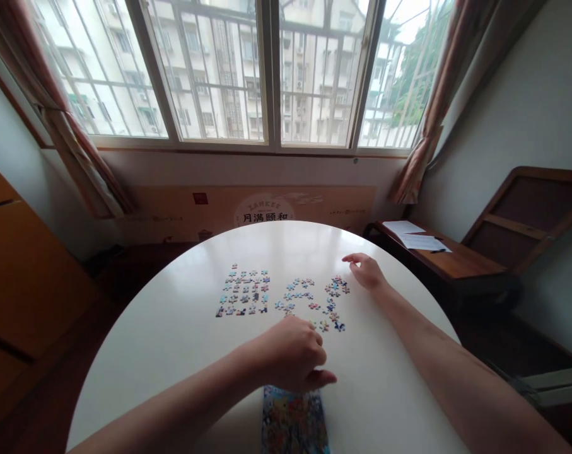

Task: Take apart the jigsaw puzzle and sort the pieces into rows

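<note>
My left hand point(295, 353) hovers over the near middle of the table, its fingers curled in and its thumb sticking out to the right. Nothing shows in it, though the palm side is hidden. Farther off to the right, my right hand point(368, 272) is beside a cluster of loose jigsaw pieces point(337, 287); its index finger and thumb are apart with nothing visible between them. More pieces point(299, 294) lie scattered in the middle. Left of those, several jigsaw pieces point(244, 290) form rough rows. Below my left hand lies a colourful picture sheet or box point(295, 422).
The round white table point(172, 353) fills the foreground. Beyond it stands a long printed carton point(314, 205) under the window. At the right, papers point(422, 241) and a pen point(438, 251) rest on a wooden bench point(460, 265). A wooden cabinet point(30, 265) is at the left.
</note>
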Available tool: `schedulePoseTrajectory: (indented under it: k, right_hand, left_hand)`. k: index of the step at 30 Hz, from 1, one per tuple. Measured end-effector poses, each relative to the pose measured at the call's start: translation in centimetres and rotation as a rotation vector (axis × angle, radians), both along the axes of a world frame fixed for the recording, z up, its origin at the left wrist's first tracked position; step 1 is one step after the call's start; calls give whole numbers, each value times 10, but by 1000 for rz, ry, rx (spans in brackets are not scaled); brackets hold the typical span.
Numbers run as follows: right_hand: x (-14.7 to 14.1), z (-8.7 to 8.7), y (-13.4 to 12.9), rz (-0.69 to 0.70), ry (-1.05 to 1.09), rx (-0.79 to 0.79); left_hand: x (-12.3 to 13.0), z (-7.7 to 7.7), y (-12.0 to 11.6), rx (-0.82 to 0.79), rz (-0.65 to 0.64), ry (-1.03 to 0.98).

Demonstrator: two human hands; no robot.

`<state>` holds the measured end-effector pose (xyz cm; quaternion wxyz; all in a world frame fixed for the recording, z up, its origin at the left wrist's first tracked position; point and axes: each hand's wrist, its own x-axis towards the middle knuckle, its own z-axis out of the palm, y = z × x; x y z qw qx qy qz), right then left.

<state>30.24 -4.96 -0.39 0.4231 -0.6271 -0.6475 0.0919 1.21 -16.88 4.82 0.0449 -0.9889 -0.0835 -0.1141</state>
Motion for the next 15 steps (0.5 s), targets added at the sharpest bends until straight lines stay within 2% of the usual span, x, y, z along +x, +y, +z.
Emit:
schedulePoseTrajectory:
  k: [3,7,12,15]
  right_hand:
    - [2,-2,-2,92,-48,-67]
    - [4,0,-6,242,-98,-103]
    - [1,6,-7,350,-148,-125]
    - [2,5,-6,313,-172,-120]
  left_hand:
    - [9,-18,-5,2,-25,36]
    - [11,-29,-6,40,-21,69]
    - [13,-27,-10,109,-30,59]
    - [14,-17,-3,82,65,14]
